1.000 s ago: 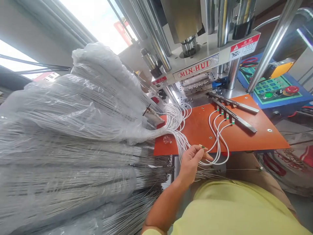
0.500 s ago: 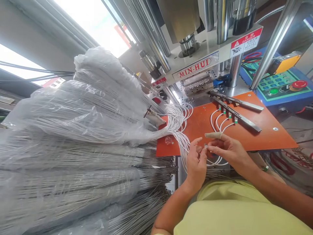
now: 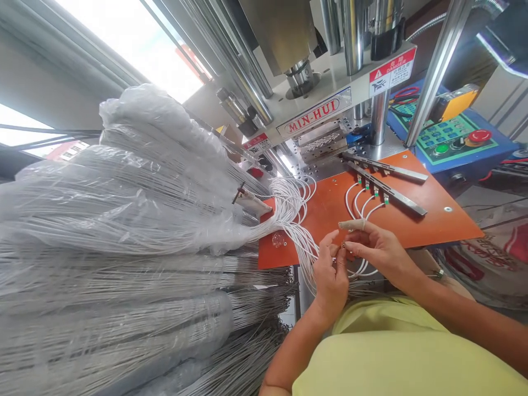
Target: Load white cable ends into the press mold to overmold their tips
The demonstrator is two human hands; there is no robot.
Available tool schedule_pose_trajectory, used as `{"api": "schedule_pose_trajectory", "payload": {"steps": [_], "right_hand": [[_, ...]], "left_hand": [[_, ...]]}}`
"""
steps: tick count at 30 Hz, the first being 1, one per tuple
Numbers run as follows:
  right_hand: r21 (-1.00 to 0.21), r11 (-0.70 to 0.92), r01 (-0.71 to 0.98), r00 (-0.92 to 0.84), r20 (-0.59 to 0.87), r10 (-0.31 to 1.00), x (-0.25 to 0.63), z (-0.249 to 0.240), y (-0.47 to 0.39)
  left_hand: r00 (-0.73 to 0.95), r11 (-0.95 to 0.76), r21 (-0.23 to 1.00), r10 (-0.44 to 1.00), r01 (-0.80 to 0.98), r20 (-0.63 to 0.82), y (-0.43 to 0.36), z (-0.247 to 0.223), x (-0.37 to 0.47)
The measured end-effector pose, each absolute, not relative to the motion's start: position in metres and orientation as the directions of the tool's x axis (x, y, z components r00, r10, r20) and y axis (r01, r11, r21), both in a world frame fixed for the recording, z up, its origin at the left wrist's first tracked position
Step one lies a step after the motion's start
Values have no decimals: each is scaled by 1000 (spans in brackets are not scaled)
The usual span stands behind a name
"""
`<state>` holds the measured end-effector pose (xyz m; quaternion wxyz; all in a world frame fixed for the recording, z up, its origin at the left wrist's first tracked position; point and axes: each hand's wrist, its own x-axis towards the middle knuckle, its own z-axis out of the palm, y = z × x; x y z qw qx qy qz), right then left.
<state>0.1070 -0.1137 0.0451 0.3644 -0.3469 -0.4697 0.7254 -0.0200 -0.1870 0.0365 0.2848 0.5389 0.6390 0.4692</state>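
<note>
My left hand [image 3: 331, 275] and my right hand [image 3: 380, 250] meet over the front edge of the orange board [image 3: 322, 212]. Both pinch at a small metal cable connector [image 3: 344, 246] between thumb and fingertips; most of it is hidden. A pale finger cover sits on one finger of my right hand. White cables [image 3: 303, 242] run down beside and behind my left hand. Beyond my right hand, several cables with green-marked ends [image 3: 376, 193] sit in a slotted metal bar [image 3: 396, 199]. A second metal bar [image 3: 406, 171] lies behind it.
A press with a MIN-HUI nameplate [image 3: 313, 116] stands behind the board. At the right is a blue control box [image 3: 454, 159] with a red stop button [image 3: 478, 136]. Plastic-wrapped cable bundles [image 3: 136, 209] fill the left side. A metal clamp [image 3: 251, 202] stands at the board's left edge.
The whole view has shifted, so the press and board appear farther left. My hands stay together at the connector, with only slight finger movement.
</note>
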Motion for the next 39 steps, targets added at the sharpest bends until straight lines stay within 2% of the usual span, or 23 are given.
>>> {"api": "schedule_pose_trajectory", "payload": {"steps": [3, 6, 10, 12, 14, 17, 20, 23, 26, 27, 29, 31, 34, 36, 39], "right_hand": [[-943, -275, -189, -490, -152, 858, 107, 45, -114], [-934, -304, -189, -503, -174, 847, 108, 45, -114], [-919, -342, -196, -525, -196, 828, 110, 52, -112], [-918, -338, -209, -539, -180, 823, 110, 56, -111], [-926, -316, -205, -539, -163, 826, 109, 58, -112], [-968, -203, -146, -478, -110, 871, 106, 55, -116], [-997, -24, -72, -398, 7, 917, 104, 49, -123], [-994, 106, 3, -376, 98, 922, 107, 47, -126], [-990, 140, 26, -393, 119, 912, 113, 50, -125], [-990, 138, 15, -404, 120, 907, 116, 51, -125], [-990, 142, 7, -425, 126, 896, 121, 53, -127], [-977, 207, 42, -444, 167, 880, 125, 56, -130], [-926, 358, 119, -492, 258, 832, 127, 60, -132], [-890, 436, 133, -480, 327, 814, 129, 64, -124], [-878, 456, 144, -303, 399, 865, 140, 73, -99]], "left_hand": [[-214, -101, 834, 943, 542, 254, -187, 32, -20], [-141, -215, 712, 903, 668, 405, -187, 26, -22], [-42, -350, 571, 827, 743, 561, -188, 17, -23], [-38, -373, 548, 802, 749, 597, -189, 14, -23], [-77, -359, 578, 800, 732, 594, -189, 13, -20], [-162, -285, 679, 842, 676, 515, -189, 13, -16], [-222, -193, 753, 884, 629, 412, -189, 14, -15], [-228, -149, 720, 888, 678, 399, -190, 15, -18], [-175, -154, 715, 915, 682, 363, -191, 20, -22], [-163, -140, 767, 938, 626, 305, -191, 22, -23], [-127, -51, 915, 986, 400, 111, -190, 26, -26], [-29, 96, 991, 995, 94, -93, -188, 31, -30], [168, 257, 943, 960, -210, -224, -186, 42, -37], [353, 349, 909, 900, -228, -257, -189, 52, -39], [611, 432, 895, 740, -112, -280, -199, 63, -36]]}}
